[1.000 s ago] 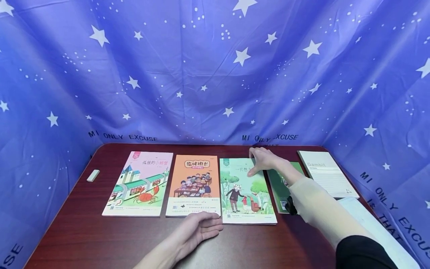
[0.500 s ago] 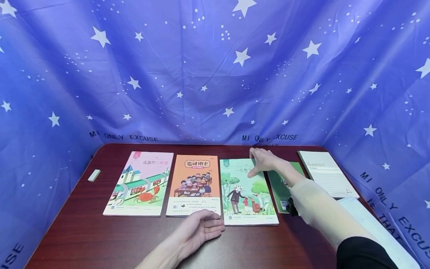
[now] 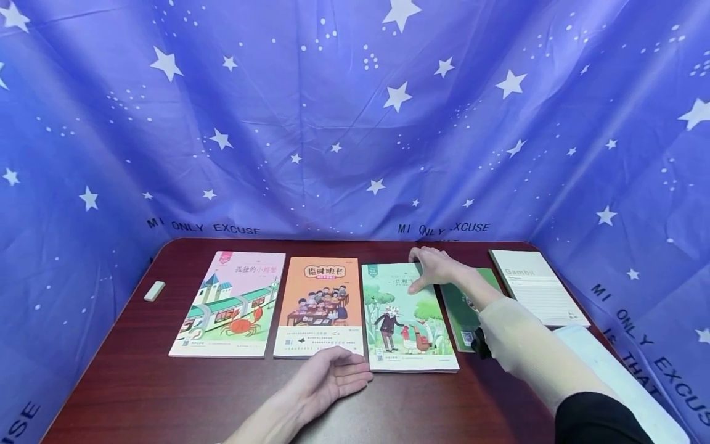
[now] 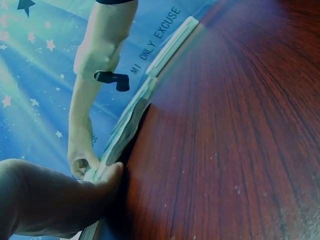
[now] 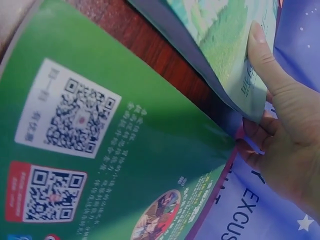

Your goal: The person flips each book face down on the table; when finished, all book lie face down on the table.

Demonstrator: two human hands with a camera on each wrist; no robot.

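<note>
A light-green picture book [image 3: 407, 320] with a cat and hens on its cover lies third from the left in a row. My right hand [image 3: 438, 269] holds its far right corner. In the right wrist view the thumb [image 5: 265, 57] lies on that cover, with the other fingers around the corner's edge. My left hand [image 3: 333, 382] rests at the book's near left corner, fingers extended, close below the orange book [image 3: 322, 296]. The left wrist view shows a left fingertip [image 4: 114, 172] right at the near edges of the books. A dark-green book [image 3: 468, 308] lies partly hidden under the right forearm.
A pink book [image 3: 230, 308] with a crab lies at left, beyond it a white eraser [image 3: 154, 290]. On the right are a Gambit notebook [image 3: 538, 287] and a pale flat item [image 3: 616, 376]. A starry blue curtain [image 3: 333, 123] hangs behind the dark red table [image 3: 133, 382].
The light-green book has come very slightly nearer, and my left hand has shifted a little to the right. The right hand keeps its place at the corner.
</note>
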